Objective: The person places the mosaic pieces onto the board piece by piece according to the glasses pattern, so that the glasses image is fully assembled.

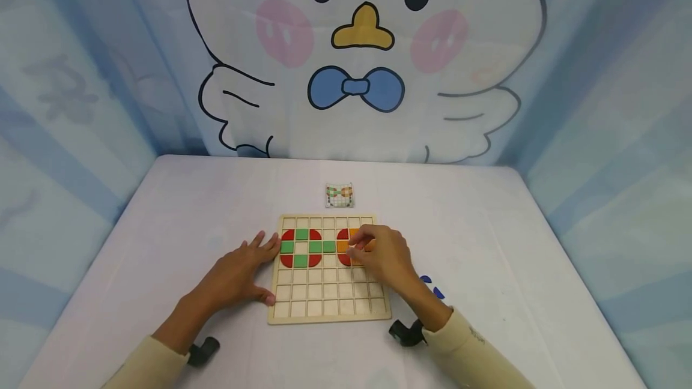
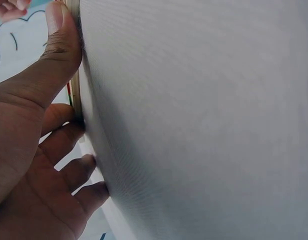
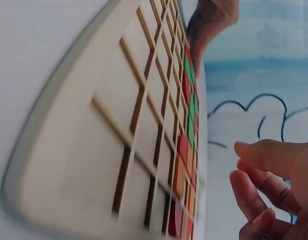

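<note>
A wooden grid board (image 1: pixel 330 319) lies on the white table. Its upper rows hold green squares (image 1: pixel 329 247), rounded red pieces (image 1: pixel 288 235) and orange squares (image 1: pixel 342 247). My left hand (image 1: pixel 235 275) rests along the board's left side, thumb and fingers spread, fingertips touching the edge. Over the board's upper right, my right hand (image 1: pixel 386 254) hovers with fingers loosely bent, partly hiding the orange and red pieces. In the right wrist view, this hand (image 3: pixel 279 185) is apart from the board, thumb near the forefinger, and no piece shows between them.
Behind the board lies a small pattern card (image 1: pixel 339 196). Blue rounded pieces (image 1: pixel 439 293) lie on the table beside the right forearm. A curtain with a cartoon bird (image 1: pixel 357 86) hangs past the table's far edge.
</note>
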A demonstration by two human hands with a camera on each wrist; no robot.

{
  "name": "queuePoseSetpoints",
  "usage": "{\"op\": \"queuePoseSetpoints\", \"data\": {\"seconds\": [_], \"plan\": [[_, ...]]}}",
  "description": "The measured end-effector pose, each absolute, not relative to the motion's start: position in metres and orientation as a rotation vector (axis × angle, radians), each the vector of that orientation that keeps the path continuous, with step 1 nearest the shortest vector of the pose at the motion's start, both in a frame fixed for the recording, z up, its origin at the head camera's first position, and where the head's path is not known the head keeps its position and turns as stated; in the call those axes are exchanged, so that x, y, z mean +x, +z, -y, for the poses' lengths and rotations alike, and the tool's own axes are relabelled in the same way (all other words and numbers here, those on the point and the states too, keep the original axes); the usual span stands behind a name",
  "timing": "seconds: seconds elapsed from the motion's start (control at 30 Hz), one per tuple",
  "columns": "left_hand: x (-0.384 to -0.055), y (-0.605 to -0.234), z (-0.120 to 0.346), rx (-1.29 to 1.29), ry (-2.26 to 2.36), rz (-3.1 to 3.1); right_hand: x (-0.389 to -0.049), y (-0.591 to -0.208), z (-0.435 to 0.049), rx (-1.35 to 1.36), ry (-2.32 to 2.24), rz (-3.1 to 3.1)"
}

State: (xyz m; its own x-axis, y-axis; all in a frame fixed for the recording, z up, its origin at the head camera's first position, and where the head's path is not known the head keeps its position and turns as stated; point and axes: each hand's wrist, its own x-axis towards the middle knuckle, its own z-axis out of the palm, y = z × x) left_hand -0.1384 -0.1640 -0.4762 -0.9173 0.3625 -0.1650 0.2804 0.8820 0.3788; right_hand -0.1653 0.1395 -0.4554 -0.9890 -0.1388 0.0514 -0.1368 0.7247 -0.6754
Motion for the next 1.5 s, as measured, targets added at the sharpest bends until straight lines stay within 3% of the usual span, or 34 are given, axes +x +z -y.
{"op": "queuePoseSetpoints", "data": {"seconds": [0.57, 1.2, 1.5], "plan": [[-0.138, -0.476, 0.166, 0.49, 0.503, -2.822, -0.146, -0.459, -0.208, -0.037, -0.909, -2.881], [-0.138, -0.477, 0.164, 0.473, 0.513, -2.814, -0.141, -0.467, -0.208, -0.165, -0.922, -2.869], [-0.139, -0.479, 0.165, 0.487, 0.508, -2.823, -0.143, -0.46, -0.181, -0.229, -1.06, -2.831]]}}
